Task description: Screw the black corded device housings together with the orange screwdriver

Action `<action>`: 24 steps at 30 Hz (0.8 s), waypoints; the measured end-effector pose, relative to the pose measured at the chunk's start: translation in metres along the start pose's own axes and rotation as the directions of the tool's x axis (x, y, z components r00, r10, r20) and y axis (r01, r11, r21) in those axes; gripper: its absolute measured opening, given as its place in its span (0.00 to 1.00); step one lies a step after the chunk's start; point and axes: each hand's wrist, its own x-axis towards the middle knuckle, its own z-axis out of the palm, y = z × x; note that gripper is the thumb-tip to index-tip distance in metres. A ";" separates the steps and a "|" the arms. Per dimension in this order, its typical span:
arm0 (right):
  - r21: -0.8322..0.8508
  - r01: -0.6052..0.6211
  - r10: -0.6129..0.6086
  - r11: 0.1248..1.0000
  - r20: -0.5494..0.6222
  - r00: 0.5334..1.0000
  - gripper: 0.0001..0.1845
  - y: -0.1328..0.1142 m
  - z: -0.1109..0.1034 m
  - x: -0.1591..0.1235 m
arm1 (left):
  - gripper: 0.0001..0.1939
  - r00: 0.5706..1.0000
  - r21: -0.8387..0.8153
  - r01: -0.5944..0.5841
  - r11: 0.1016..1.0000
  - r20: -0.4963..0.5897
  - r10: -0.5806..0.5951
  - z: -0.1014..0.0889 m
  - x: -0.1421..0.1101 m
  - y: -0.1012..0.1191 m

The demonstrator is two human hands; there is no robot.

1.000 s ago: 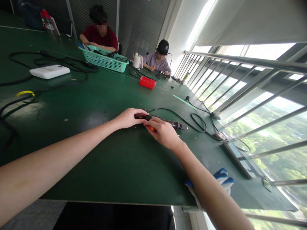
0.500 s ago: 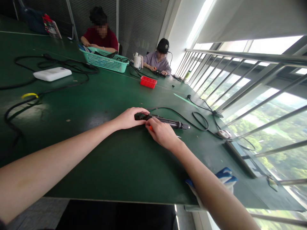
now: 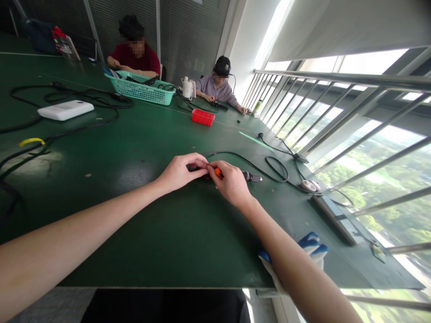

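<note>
A long black corded tool with a silver tip (image 3: 254,177) lies on the green table, mostly hidden behind my hands. It looks like an electric screwdriver. My left hand (image 3: 180,172) arches over its left end, thumb and forefinger closing in a pinch; whatever is between them is too small to make out. Tucked inside my right hand (image 3: 232,183) is an orange-handled tool (image 3: 218,173), only its orange part showing. The fingertips of both hands meet over the black tool's left part, where small bits of red show beneath.
A red tray (image 3: 203,117) and a green basket (image 3: 143,91) of dark parts stand farther back, near two seated people. A white box (image 3: 65,110) and black cables lie left. Right are a looping cord (image 3: 278,168), a work glove (image 3: 311,246), a dark-framed panel (image 3: 333,220) and a railing.
My left fingers have shifted from around the black tool to a pinch against my right fingertips. The orange handle has tilted up and shows more. A far person's hand has moved right.
</note>
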 end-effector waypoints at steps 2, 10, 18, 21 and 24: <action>0.050 0.051 -0.052 0.997 0.010 0.999 0.13 0.000 -0.001 0.000 | 0.14 0.999 -0.043 0.038 0.998 -0.017 -0.039 0.000 0.001 -0.001; 0.059 0.102 -0.103 0.993 0.012 0.995 0.20 -0.003 -0.001 -0.002 | 0.19 0.973 -0.269 0.185 0.945 -0.082 -0.214 -0.001 0.003 -0.006; 0.015 0.142 -0.142 0.990 0.003 0.990 0.16 -0.003 -0.002 -0.002 | 0.17 0.978 -0.320 0.186 0.929 -0.034 -0.207 -0.006 0.006 -0.010; -0.106 0.095 -0.107 0.990 -0.117 0.987 0.09 -0.001 -0.007 -0.002 | 0.14 0.992 -0.088 0.124 0.988 -0.025 -0.127 -0.016 0.007 -0.014; -0.207 0.108 -0.152 0.972 -0.212 0.965 0.09 0.001 -0.019 -0.001 | 0.11 0.995 0.105 0.091 0.990 0.029 -0.094 -0.024 0.006 -0.018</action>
